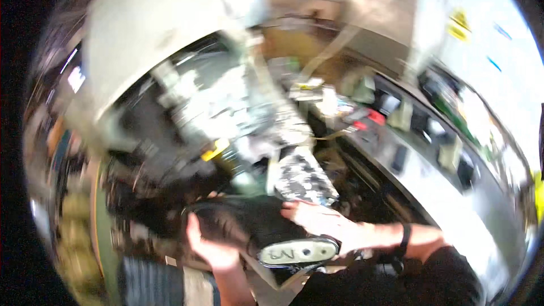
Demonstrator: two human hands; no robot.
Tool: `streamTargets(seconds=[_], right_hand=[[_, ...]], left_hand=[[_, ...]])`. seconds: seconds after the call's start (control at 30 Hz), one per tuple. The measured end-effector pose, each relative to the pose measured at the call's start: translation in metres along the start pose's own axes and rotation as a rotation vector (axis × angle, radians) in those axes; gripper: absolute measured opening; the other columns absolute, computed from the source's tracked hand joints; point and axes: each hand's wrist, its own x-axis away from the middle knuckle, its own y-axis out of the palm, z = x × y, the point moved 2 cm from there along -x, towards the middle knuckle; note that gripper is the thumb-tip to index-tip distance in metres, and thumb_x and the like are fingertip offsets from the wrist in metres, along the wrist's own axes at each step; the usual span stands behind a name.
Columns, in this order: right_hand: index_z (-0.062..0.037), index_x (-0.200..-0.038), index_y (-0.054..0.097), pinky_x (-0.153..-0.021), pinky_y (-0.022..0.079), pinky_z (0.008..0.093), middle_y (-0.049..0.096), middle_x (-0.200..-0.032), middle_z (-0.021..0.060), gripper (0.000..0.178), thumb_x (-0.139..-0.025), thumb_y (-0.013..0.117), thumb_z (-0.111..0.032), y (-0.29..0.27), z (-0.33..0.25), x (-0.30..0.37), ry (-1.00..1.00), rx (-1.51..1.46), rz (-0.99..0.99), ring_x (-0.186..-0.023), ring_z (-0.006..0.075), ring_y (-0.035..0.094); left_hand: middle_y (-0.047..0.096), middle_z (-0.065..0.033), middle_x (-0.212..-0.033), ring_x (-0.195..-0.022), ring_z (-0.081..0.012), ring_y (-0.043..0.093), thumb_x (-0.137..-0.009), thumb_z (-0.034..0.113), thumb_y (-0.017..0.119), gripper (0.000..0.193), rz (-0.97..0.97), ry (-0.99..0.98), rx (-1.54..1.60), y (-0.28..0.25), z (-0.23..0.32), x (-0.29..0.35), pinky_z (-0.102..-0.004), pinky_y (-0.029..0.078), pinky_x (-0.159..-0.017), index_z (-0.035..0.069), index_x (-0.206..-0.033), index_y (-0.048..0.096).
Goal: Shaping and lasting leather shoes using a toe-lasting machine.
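A black shoe upper (pixel 243 221) lies across both my hands, low in the middle of the view. At its near right end shows the oval, pale green end face of a shoe last (pixel 298 252), with holes and a dark handwritten mark. My left hand (pixel 214 250) is closed round the left end of the upper from below, thumb up along its side. My right hand (pixel 326 224) grips the upper from above, close to the green face, fingers stretched over the top. Motion blur hides the finer edges, and some left fingertips are behind the upper.
Just beyond my hands stands a machine with a large pale cover (pixel 153 28) and blurred metal parts. A yellow part (pixel 215 149) sticks out of it. On the right runs a metal bench (pixel 453 215) holding several dark and pale green pieces. A yellow sign (pixel 459 25) is behind.
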Motion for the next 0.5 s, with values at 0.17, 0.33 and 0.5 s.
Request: streamTargets(seconds=[0.17, 0.33, 0.5], right_hand=[[-0.0008, -0.153, 0.024, -0.114, 0.032, 0.0387, 0.033, -0.155, 0.015, 0.095, -0.079, 0.083, -0.015, -0.04, -0.031, 0.085, 0.441, -0.272, 0.755, -0.137, 0.0246, 0.041], [0.0004, -0.145, 0.042, -0.103, 0.044, 0.0317, 0.062, -0.126, 0.0085, 0.083, -0.077, 0.085, -0.021, -0.086, -0.046, 0.237, 0.857, -0.502, 1.461, -0.113, 0.0154, 0.058], [-0.0019, -0.11, 0.065, -0.079, 0.056, 0.0351, 0.071, -0.099, 0.0085, 0.035, -0.083, 0.076, -0.022, -0.109, -0.138, 0.473, 0.893, -0.348, 2.021, -0.087, 0.0201, 0.067]], left_hand=[[0.063, -0.0125, -0.122, -0.111, -0.0289, 0.06, -0.092, 0.04, 0.06, 0.051, -0.147, -0.35, -0.108, 0.068, -0.091, 0.014, -0.0481, 0.046, -0.099, 0.003, -0.127, 0.056], [0.058, -0.0172, -0.13, -0.117, -0.031, 0.058, -0.093, 0.036, 0.06, 0.054, -0.159, -0.892, -0.388, 0.08, -0.267, 0.045, -0.0471, 0.045, -0.103, 0.001, -0.132, 0.051], [0.062, -0.0179, -0.125, -0.114, -0.0277, 0.062, -0.098, 0.016, 0.059, 0.037, -0.641, -0.91, -0.823, 0.077, -0.399, 0.108, -0.04, 0.05, -0.099, -0.001, -0.13, 0.055]])
